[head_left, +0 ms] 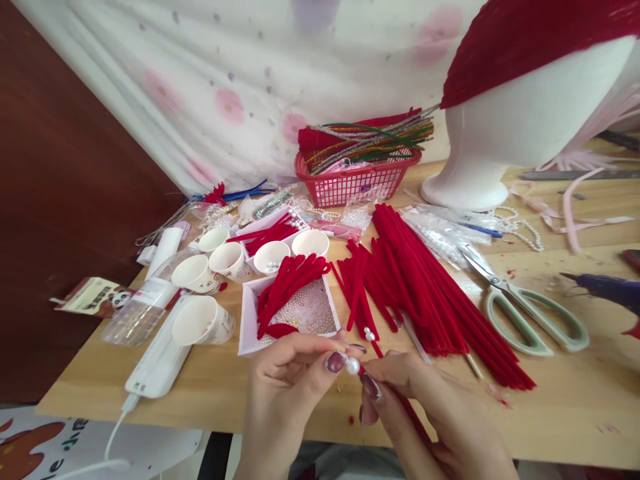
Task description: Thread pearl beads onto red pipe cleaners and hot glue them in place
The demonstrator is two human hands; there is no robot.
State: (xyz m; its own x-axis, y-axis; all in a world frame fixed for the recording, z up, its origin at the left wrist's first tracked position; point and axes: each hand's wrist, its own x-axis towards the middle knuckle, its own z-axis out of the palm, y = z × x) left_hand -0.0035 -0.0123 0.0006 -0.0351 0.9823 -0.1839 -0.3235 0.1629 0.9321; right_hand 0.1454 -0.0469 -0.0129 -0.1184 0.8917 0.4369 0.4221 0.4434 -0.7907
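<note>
My left hand is closed in a pinch on a white pearl bead at the ends of its thumb and forefinger. My right hand grips a red chenille stem, whose tip meets the pearl. Small white beads show just beyond the fingers, by a short red stem end; whether they join the held stem I cannot tell. Behind my left hand stands a white box with tiny pearl beads and looped red stems. A large bundle of red chenille stems lies past my right hand.
Paper cups, a plastic bottle and a white power strip stand at left. Green-handled scissors and a glue gun lie right. Behind are a red basket and a white foam head.
</note>
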